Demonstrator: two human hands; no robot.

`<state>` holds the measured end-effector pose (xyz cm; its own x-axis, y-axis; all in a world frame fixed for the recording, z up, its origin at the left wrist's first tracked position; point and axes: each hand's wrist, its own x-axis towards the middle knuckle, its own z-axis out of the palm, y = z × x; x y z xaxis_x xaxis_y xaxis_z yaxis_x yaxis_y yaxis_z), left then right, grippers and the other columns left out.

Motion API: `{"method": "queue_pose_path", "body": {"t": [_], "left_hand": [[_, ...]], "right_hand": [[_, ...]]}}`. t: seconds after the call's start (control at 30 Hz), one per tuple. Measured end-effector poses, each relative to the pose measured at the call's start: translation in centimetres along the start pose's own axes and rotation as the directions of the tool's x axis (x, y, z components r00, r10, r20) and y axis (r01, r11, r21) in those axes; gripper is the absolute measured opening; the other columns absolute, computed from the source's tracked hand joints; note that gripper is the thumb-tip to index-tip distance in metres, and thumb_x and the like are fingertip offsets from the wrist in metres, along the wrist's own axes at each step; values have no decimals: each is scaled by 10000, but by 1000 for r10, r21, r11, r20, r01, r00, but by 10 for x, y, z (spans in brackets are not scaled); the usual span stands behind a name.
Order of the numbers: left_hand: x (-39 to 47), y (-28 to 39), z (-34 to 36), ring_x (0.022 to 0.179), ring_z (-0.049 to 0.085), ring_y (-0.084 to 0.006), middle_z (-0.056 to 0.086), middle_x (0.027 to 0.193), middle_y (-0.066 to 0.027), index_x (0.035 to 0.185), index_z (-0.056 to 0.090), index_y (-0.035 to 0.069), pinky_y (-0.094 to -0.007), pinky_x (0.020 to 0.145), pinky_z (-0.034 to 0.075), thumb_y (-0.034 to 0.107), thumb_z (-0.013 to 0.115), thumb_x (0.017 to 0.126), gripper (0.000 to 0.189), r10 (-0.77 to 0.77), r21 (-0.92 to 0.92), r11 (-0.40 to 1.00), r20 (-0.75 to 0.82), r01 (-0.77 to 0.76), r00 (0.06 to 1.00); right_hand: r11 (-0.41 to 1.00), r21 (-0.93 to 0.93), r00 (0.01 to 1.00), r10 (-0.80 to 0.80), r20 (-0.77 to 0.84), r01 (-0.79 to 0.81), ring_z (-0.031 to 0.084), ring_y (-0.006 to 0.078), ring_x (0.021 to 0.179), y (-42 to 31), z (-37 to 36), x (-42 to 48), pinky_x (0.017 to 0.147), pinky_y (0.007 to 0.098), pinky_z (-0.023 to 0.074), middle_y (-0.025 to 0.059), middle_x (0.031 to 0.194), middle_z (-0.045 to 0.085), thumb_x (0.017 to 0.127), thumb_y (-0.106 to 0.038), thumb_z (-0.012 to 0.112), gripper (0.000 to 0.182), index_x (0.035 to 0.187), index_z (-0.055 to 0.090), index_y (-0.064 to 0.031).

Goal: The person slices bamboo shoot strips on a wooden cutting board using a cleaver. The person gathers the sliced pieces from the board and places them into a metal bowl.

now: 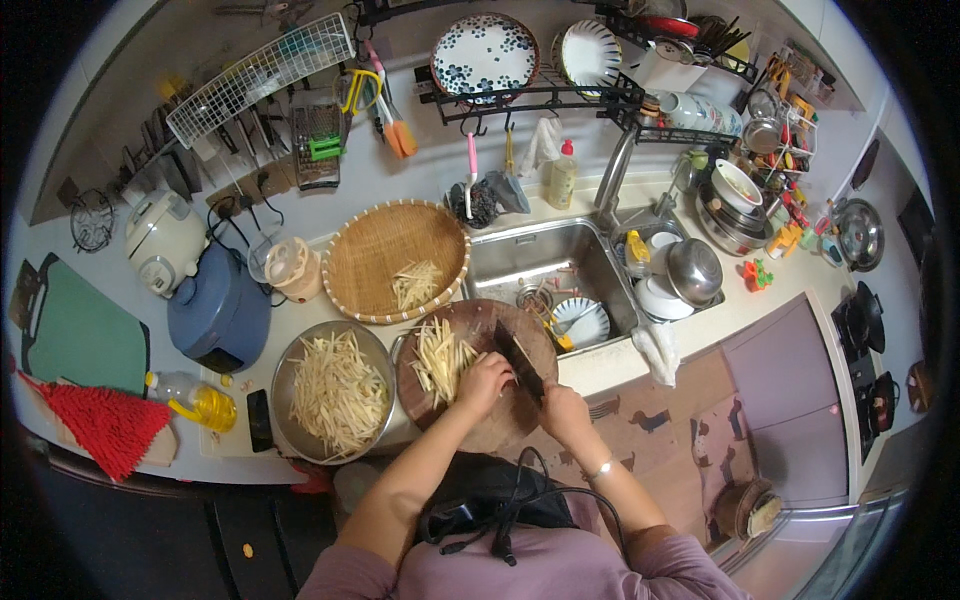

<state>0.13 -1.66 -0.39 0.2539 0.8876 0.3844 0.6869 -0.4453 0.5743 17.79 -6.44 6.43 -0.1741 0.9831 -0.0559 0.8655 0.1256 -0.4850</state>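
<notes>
My right hand grips the handle of a dark-bladed cleaver, which is over a round wooden cutting board. Just left of the blade, my left hand has its fingers curled down on a pale vegetable piece, mostly hidden under them. Pale vegetable strips lie heaped on the board's left side, beside that hand. A steel bowl left of the board holds a large heap of similar strips. Behind the board, a round woven bamboo tray carries a small pile of strips.
The steel sink behind the board's right side contains a patterned plate. A white cloth hangs over the counter edge. A phone, an oil bottle and a blue pot-shaped appliance stand or lie left of the bowl.
</notes>
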Motion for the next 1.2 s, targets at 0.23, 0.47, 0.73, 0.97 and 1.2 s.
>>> {"method": "queue_pose_path", "body": {"t": [0.23, 0.47, 0.73, 0.97, 1.2], "left_hand": [[2, 3, -5, 857, 559, -262, 595, 872, -58, 808, 655, 55, -352, 744, 465, 119, 658, 734, 98, -14, -28, 1000, 31, 15, 999], [17, -24, -13, 785, 590, -288, 604, 867, -100, 850, 654, 29, -354, 701, 478, 29, 637, 720, 132, -151, -233, 961, 16, 151, 988], [13, -22, -42, 763, 597, -283, 606, 814, -109, 825, 669, 51, -372, 687, 479, 48, 670, 683, 142, -206, 125, 974, 126, 191, 970], [15, -16, -45, 879, 540, -241, 613, 802, -37, 780, 694, 111, -339, 749, 456, 156, 751, 617, 179, 21, 152, 984, 430, -95, 903], [36, -2, -46, 843, 524, -215, 604, 805, 2, 756, 699, 136, -337, 726, 456, 169, 716, 641, 121, 109, 126, 975, 460, -186, 881]], "right_hand": [[966, 253, 997, -44, -62, 58, 570, 433, 809, 35, 16, 47, 693, 463, 473, 259, 779, 597, 729, -88, 601, 166, 853, 568, 17], [885, 461, 994, -13, -109, 62, 596, 253, 595, 60, 22, 39, 550, 354, 454, 180, 681, 603, 783, -69, 618, 198, 943, 565, 35], [924, 374, 995, -46, -85, 74, 597, 349, 638, 55, 33, 24, 566, 389, 461, 225, 693, 594, 751, -63, 608, 218, 955, 581, 9], [966, 256, 995, 8, -95, 17, 575, 427, 802, 39, 9, 20, 712, 470, 468, 266, 781, 597, 731, -86, 604, 164, 837, 572, 33], [972, 231, 994, 57, -91, -35, 568, 438, 788, 36, 12, 15, 696, 473, 464, 269, 765, 591, 734, -78, 589, 171, 871, 555, 18]]}}
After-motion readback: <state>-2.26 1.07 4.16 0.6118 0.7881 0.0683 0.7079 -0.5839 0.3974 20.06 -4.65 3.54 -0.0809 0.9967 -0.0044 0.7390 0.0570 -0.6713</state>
